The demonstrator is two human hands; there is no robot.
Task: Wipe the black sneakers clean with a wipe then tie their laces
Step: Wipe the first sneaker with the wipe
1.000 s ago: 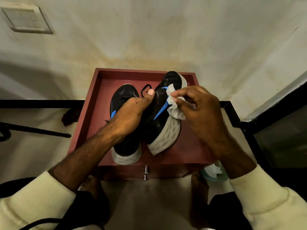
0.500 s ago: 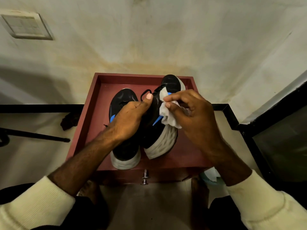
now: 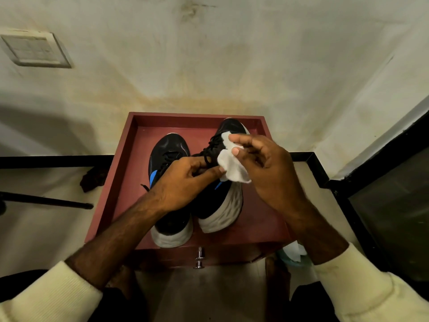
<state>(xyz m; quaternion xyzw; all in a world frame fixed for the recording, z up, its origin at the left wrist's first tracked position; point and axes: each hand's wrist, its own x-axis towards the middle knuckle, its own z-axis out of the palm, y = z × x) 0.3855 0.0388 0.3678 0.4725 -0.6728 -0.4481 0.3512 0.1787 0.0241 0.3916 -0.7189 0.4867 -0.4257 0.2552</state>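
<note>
Two black sneakers with white soles and blue marks stand on a red tray-topped cabinet (image 3: pixel 116 182). The left sneaker (image 3: pixel 168 147) sits flat. The right sneaker (image 3: pixel 222 205) is tipped onto its side, sole facing right. My left hand (image 3: pixel 183 184) grips the right sneaker around its collar, thumb along its side near the laces. My right hand (image 3: pixel 264 168) pinches a crumpled white wipe (image 3: pixel 232 168) and presses it against the sneaker's upper near the laces.
A drawer knob (image 3: pixel 199 260) sticks out of the cabinet front. A wipe pack (image 3: pixel 293 254) with a white sheet sticking out lies on the floor at the right. A dark rod (image 3: pixel 46 201) and a dark lump (image 3: pixel 92 180) lie left. A wall stands behind.
My right hand moved the wipe up from the blue mark on the side toward the lace area. My left hand shifted its grip, the thumb dropping lower along the sneaker.
</note>
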